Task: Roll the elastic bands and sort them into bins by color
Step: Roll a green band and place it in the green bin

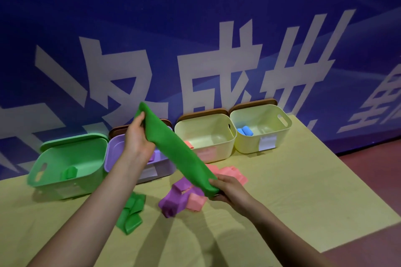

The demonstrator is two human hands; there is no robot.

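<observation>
Nearest, a green band (173, 149) is held stretched above the tabletop (282, 201), its low end pinched in the curled fingers of the right hand (225, 188) and its high end gripped by the left hand (136, 136), raised in front of the bins. Both hands are closed on the band, which runs taut and flat on a slant between them.

Below it, a loose green strip (130, 214) lies crumpled on the tabletop, with purple bands (175, 197) and pink bands (227, 175) heaped together just beside it.

Farther back, four bins stand in a row against the wall: a green bin (54, 171) with one green roll (69, 173) inside, a purple bin (112, 151) partly hidden by the left forearm, a cream bin (221, 149) that holds something pink at its near left corner, and a second cream bin (280, 136) with a blue roll (245, 131).

Rolling looks to be the step in hand. It would best be begun at one end, the tension eased so the band can be wound tightly and its edges kept aligned; a slack or skewed roll is likely to spring open once dropped. The green bin, far left, is judged the destination.
</observation>
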